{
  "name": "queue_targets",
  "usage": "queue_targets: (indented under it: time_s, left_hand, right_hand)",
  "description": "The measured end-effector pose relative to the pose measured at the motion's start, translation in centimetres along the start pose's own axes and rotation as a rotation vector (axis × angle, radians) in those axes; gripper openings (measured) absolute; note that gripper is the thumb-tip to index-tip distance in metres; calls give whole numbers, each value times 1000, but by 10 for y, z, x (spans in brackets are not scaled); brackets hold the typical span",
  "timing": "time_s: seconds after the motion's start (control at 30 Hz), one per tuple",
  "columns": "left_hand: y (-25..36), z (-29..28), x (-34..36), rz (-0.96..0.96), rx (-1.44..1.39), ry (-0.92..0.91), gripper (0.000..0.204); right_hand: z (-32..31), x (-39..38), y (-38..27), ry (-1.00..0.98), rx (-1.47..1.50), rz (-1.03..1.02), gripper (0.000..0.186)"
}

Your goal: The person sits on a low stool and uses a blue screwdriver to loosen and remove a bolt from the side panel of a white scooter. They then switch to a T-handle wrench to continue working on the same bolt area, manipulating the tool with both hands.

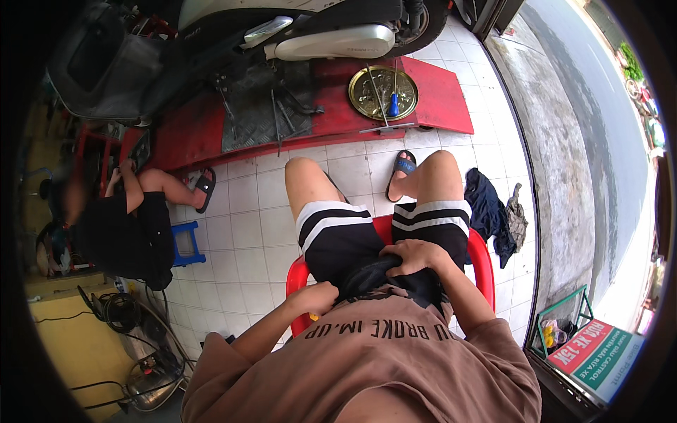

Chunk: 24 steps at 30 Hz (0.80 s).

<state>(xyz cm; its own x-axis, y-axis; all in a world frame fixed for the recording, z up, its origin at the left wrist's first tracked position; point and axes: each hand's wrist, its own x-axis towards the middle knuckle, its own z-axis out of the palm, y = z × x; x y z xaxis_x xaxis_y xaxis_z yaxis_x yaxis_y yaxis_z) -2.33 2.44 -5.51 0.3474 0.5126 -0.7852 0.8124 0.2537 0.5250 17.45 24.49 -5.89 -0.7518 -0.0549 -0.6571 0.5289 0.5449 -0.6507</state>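
Observation:
A dark, curved black object (368, 276) with a patterned cloth-like part lies in my lap, over black shorts; its exact kind cannot be made out. My right hand (412, 255) rests on its right end, fingers bent over it and thumb pointing down. At its left side, my left hand (315, 299) is curled closed beside my hip, its fingertips hidden. A small yellow thing (314, 318) shows just below that hand. I sit on a red plastic chair (484, 271).
A scooter (331, 42) stands on a red lift platform (441, 95), with metal tools and a round tray (356, 106) holding a blue-handled screwdriver (393, 106). Another person (123, 233) sits left by a blue stool (187, 243). Dark cloths (490, 211) lie right; hoses and a compressor (151, 381) are lower left.

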Motion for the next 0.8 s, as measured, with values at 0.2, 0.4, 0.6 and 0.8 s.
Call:
queue_targets:
  time_s: [0.2, 0.4, 0.6, 0.8]
  left_hand:
    - [27, -7, 19, 49, -88, 251, 19]
    - [64, -18, 26, -239, -101, 166, 11]
    - [76, -5, 23, -195, -281, 406, 29]
    - [62, -37, 18, -190, -308, 174, 20]
  right_hand:
    - [-15, -48, -10, 118, -225, 50, 63]
    - [-22, -20, 13, -36, -288, -120, 66]
    - [-49, -23, 17, -213, -258, -148, 70]
    - [-44, 10, 15, -253, -288, -256, 72]
